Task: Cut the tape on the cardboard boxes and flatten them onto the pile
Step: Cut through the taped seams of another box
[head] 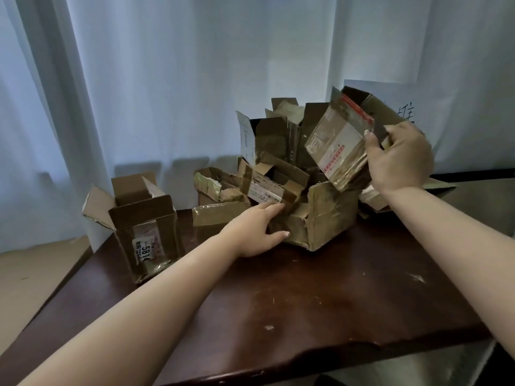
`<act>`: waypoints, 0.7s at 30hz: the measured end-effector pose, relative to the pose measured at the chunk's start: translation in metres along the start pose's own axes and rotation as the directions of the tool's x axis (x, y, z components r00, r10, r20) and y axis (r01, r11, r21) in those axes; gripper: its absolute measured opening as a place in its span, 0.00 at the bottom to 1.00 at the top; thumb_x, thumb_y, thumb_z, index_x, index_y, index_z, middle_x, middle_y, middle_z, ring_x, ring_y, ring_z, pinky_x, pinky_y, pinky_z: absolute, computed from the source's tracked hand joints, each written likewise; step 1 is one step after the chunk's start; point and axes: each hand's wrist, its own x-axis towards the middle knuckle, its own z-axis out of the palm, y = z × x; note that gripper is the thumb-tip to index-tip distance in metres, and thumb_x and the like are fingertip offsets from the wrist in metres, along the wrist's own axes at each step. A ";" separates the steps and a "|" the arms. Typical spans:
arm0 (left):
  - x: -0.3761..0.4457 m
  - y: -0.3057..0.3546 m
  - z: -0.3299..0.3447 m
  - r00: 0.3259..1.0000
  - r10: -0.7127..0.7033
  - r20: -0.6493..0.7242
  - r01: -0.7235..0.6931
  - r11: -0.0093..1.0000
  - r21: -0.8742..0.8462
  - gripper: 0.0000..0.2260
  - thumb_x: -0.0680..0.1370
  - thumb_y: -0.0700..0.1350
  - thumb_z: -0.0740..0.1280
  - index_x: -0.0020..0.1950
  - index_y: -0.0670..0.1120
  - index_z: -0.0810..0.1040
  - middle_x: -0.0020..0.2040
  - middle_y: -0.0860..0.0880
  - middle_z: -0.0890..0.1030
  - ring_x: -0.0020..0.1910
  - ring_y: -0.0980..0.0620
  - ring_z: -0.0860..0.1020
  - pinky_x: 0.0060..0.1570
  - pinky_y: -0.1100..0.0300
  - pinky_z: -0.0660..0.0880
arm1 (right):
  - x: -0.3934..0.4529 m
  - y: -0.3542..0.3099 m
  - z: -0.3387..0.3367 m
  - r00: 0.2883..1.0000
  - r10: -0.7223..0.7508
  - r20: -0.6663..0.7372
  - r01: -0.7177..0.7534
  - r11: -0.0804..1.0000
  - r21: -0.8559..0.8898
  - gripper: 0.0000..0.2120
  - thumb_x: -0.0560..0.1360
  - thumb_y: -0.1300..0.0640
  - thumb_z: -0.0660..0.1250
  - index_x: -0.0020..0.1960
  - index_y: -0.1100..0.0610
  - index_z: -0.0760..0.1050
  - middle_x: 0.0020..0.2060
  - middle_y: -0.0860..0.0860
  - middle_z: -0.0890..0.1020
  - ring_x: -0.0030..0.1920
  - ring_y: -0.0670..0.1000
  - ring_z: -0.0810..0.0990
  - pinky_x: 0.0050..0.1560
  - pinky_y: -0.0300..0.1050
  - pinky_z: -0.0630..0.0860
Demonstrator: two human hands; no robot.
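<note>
Pale curtains (pixel 167 79) hang behind a dark, scuffed wooden table (pixel 306 302), and a white sheet of paper (pixel 434 107) with dark writing is fixed to the wall at the right. On the far part of the table you have a heap of opened cardboard boxes (pixel 278 135), their flaps sticking up at all angles.

Your right hand (pixel 398 160) is raised above the right side of the heap and grips a small taped box (pixel 342 140), thumb on the near face and fingers curled round its far edge. That box is tilted, clear of the table, with a printed label on its face and a red-edged strip of tape along its top. Something dark shows between your thumb and the box; what it is cannot be told.

Your left hand (pixel 256 229) reaches into the heap and holds the torn corner of a crumpled box (pixel 320 218) that sits on the table at the front of the heap, fingers over its edge and thumb below.

Well apart on the left stands an open box (pixel 145 227) with a label reading 5814, flaps up, near the table's left edge.
</note>
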 end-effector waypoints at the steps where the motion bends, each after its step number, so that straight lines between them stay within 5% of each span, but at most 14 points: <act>1: 0.001 0.003 0.002 1.000 -0.016 0.010 0.016 1.000 -0.022 0.31 0.77 0.60 0.63 0.77 0.49 0.60 0.75 0.48 0.66 0.73 0.49 0.64 0.71 0.53 0.64 | 0.001 0.003 -0.003 1.000 -0.008 -0.010 0.008 1.000 0.008 0.13 0.77 0.50 0.65 0.38 0.56 0.72 0.46 0.56 0.78 0.44 0.56 0.74 0.40 0.43 0.62; 5: 0.002 0.022 0.009 0.936 -0.070 -0.346 0.051 0.997 -0.064 0.23 0.75 0.61 0.66 0.62 0.47 0.70 0.59 0.49 0.74 0.59 0.50 0.72 0.56 0.57 0.72 | 0.000 0.008 -0.006 1.000 0.008 0.001 -0.008 0.999 0.031 0.17 0.77 0.50 0.66 0.32 0.55 0.67 0.39 0.53 0.75 0.40 0.54 0.71 0.39 0.42 0.61; 8: 0.010 0.038 0.011 0.831 0.010 -0.556 0.006 1.000 0.026 0.24 0.73 0.61 0.68 0.60 0.47 0.70 0.57 0.47 0.71 0.58 0.48 0.69 0.58 0.56 0.69 | -0.002 0.009 -0.006 0.998 0.053 0.021 -0.054 0.997 0.049 0.24 0.76 0.50 0.66 0.28 0.54 0.58 0.35 0.50 0.71 0.36 0.52 0.69 0.37 0.42 0.58; 11: 0.029 0.061 0.017 0.857 -0.019 -0.515 0.116 0.981 0.156 0.30 0.72 0.67 0.64 0.65 0.49 0.71 0.65 0.46 0.70 0.69 0.43 0.63 0.71 0.42 0.57 | -0.002 0.009 -0.006 0.998 0.050 0.026 -0.052 0.997 0.059 0.24 0.76 0.50 0.66 0.28 0.54 0.57 0.30 0.49 0.67 0.35 0.52 0.68 0.36 0.43 0.58; 14: 0.049 0.083 0.029 0.902 -0.129 -0.412 0.222 0.957 0.188 0.33 0.72 0.70 0.61 0.65 0.47 0.73 0.72 0.46 0.64 0.75 0.42 0.53 0.72 0.36 0.46 | -0.002 0.010 -0.005 0.999 0.033 0.033 -0.035 0.997 0.066 0.23 0.76 0.50 0.66 0.29 0.55 0.59 0.29 0.47 0.65 0.35 0.51 0.68 0.32 0.44 0.56; 21: 0.070 0.078 0.056 0.916 -0.138 -0.377 0.240 0.941 0.239 0.22 0.76 0.61 0.64 0.61 0.46 0.77 0.68 0.48 0.69 0.73 0.41 0.57 0.72 0.40 0.54 | 0.003 0.031 -0.010 0.994 0.080 0.072 -0.080 0.997 0.004 0.20 0.77 0.47 0.64 0.31 0.50 0.61 0.29 0.44 0.65 0.38 0.50 0.69 0.31 0.41 0.58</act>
